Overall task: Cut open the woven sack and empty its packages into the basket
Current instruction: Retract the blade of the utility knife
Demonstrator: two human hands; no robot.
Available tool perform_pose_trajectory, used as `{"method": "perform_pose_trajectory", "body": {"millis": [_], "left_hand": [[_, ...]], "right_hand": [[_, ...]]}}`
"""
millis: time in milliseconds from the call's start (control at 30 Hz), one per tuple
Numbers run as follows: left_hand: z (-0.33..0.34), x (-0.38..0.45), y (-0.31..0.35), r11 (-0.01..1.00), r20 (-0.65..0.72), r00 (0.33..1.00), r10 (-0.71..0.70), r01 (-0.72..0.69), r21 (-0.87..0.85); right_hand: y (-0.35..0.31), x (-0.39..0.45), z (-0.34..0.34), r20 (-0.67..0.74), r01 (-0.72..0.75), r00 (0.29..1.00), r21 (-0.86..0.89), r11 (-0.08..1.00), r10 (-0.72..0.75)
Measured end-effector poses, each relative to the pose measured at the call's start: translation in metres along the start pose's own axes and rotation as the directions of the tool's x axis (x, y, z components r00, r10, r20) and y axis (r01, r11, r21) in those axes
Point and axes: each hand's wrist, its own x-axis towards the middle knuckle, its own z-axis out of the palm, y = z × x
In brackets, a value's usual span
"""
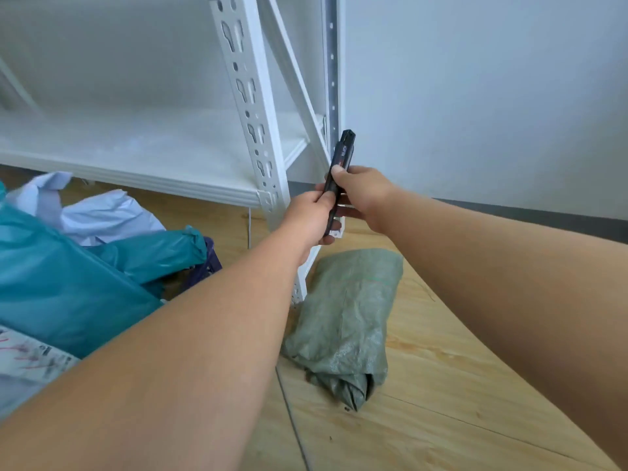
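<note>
Head view: both hands grip 1 black utility knife (337,178) held upright before the white shelf post (253,107); the left hand (314,217) curls round its lower body, the right hand (362,195) pinches its middle. The green woven sack (346,321) lies folded on the wooden floor (441,385) below, with teal packages (68,283) piled at left.

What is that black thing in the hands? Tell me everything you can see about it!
It looks like a utility knife: long, slim and black, plastic-looking, with white lettering and a bit of red on its side. No blade shows. It stands nearly upright in front of the white shelf rack. The left hand grips its lower part and the right hand pinches its middle.
</note>
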Motion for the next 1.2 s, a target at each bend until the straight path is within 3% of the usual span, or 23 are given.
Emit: {"method": "perform_pose_trajectory", "body": {"millis": [200,367,467,567,667,833,1033,1200], "left_hand": [[-0.034,-0.005,0.067,0.99,0.025,0.992,0.123,-0.121,-0.065],[-0.068,-0.008,0.101,0.967,0.028,0.967,0.255,-0.254,-0.028],[-0.086,-0.007,0.115,0.955,0.038,0.956,0.29,-0.292,0.053],[-0.1,-0.006,0.121,0.899,-0.075,0.918,0.39,-0.362,0.247],[-0.113,-0.004,0.129,0.836,-0.22,0.827,0.518,-0.434,0.337],[-0.141,0.003,0.157,0.641,-0.349,0.542,0.764,-0.584,0.497],[-0.182,0.035,0.196,0.583,-0.468,0.348,0.812,-0.474,0.659],[-0.199,0.049,0.212,0.695,-0.518,0.478,0.709,-0.35,0.628]], "right_hand": [[-0.072,-0.012,0.012,-0.039,0.185,0.982,0.06,0.981,-0.183],[-0.12,-0.02,0.033,-0.098,0.333,0.937,-0.041,0.942,-0.335],[-0.14,-0.025,0.047,-0.104,0.383,0.914,-0.094,0.919,-0.391],[-0.153,-0.027,0.058,-0.095,0.451,0.882,-0.114,0.885,-0.462],[-0.172,-0.03,0.063,-0.069,0.554,0.822,-0.129,0.822,-0.565],[-0.213,-0.033,0.082,0.023,0.675,0.728,-0.196,0.711,-0.685],[-0.269,-0.014,0.124,0.119,0.698,0.716,-0.121,0.706,-0.688],[-0.289,0.014,0.133,0.167,0.603,0.792,-0.065,0.795,-0.587]]}}
